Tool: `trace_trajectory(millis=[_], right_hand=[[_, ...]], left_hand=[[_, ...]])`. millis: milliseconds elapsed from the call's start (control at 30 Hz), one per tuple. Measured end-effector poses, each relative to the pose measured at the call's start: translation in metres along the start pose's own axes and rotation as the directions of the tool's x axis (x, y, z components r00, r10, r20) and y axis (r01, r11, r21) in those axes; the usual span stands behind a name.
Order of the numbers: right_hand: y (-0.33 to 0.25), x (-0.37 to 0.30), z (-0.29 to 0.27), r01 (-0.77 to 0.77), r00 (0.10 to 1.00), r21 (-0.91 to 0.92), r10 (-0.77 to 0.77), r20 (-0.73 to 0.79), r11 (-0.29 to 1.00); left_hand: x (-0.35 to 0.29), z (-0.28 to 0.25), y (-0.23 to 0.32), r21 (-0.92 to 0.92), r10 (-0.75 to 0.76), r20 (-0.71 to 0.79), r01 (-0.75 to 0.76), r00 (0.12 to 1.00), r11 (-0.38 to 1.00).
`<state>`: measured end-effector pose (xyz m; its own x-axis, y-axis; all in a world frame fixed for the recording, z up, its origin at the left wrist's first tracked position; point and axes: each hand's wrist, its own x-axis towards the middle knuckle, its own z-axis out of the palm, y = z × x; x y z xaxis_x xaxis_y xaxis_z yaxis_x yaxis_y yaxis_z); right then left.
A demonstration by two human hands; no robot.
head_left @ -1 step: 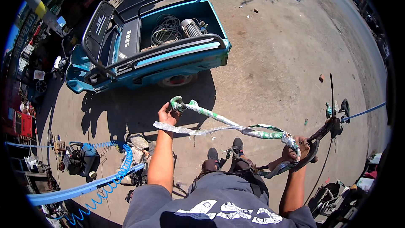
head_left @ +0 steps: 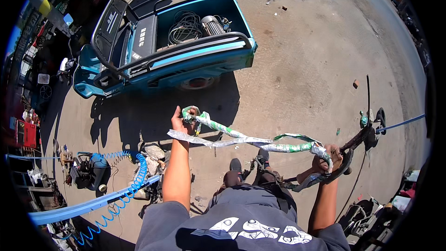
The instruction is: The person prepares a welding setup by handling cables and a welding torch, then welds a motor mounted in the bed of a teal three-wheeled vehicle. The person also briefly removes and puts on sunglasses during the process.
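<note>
A long strip of green, white and silver plastic wrap (head_left: 232, 133), partly twisted into a rope, stretches between my two hands. My left hand (head_left: 182, 122) is closed on its bunched, looped far-left end. From near that hand, a flat silvery tail of the wrap runs back toward the right. My right hand (head_left: 329, 159) grips the other end, where the wrap bends down around the fingers. Next to my right hand lies a dark curved rod-like piece (head_left: 344, 165); whether the hand holds that too, I cannot tell. Some fingers of both hands are hidden.
A blue cargo tricycle (head_left: 186, 65) stands ahead, with coiled cable (head_left: 185, 27) and a motor (head_left: 213, 25) in its bed. Blue coiled hose (head_left: 139, 176) and a blue beam (head_left: 97, 207) are at left. A dark metal stand (head_left: 367, 132) is at right.
My left hand has shifted slightly left, its looped end of the wrap turning a little. The wrap sags slightly lower. My right hand stays nearly in place.
</note>
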<state>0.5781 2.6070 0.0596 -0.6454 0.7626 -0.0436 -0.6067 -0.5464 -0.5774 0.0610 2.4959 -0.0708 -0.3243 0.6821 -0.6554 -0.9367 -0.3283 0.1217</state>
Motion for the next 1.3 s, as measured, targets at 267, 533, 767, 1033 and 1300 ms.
trace_trajectory(millis=[267, 533, 767, 1033, 1300], right_hand=[[0.015, 0.029, 0.010, -0.153, 0.985, -0.042, 0.156, 0.076, 0.987], [0.023, 0.050, -0.030, -0.328, 0.943, -0.174, 0.334, 0.003, 0.928], [0.056, 0.093, -0.034, -0.307, 0.927, -0.504, 0.132, -0.352, 0.807], [0.090, 0.124, -0.144, -0.498, 0.793, -0.536, 0.107, -0.600, 0.682], [0.084, 0.159, -0.201, -0.575, 0.761, -0.556, 0.142, -0.633, 0.600]], left_hand=[[-0.013, -0.044, 0.093, 0.036, 0.196, -0.082, -0.193, 0.977, 0.980], [-0.084, -0.057, 0.125, 0.073, 0.071, 0.249, -0.092, 0.966, 0.993], [-0.120, -0.029, 0.114, 0.362, 0.155, 0.329, -0.276, 0.932, 0.890], [-0.194, 0.005, 0.096, 0.294, 0.211, 0.507, -0.398, 0.836, 0.869], [-0.201, 0.024, 0.027, 0.604, 0.311, 0.208, -0.372, 0.927, 0.705]])
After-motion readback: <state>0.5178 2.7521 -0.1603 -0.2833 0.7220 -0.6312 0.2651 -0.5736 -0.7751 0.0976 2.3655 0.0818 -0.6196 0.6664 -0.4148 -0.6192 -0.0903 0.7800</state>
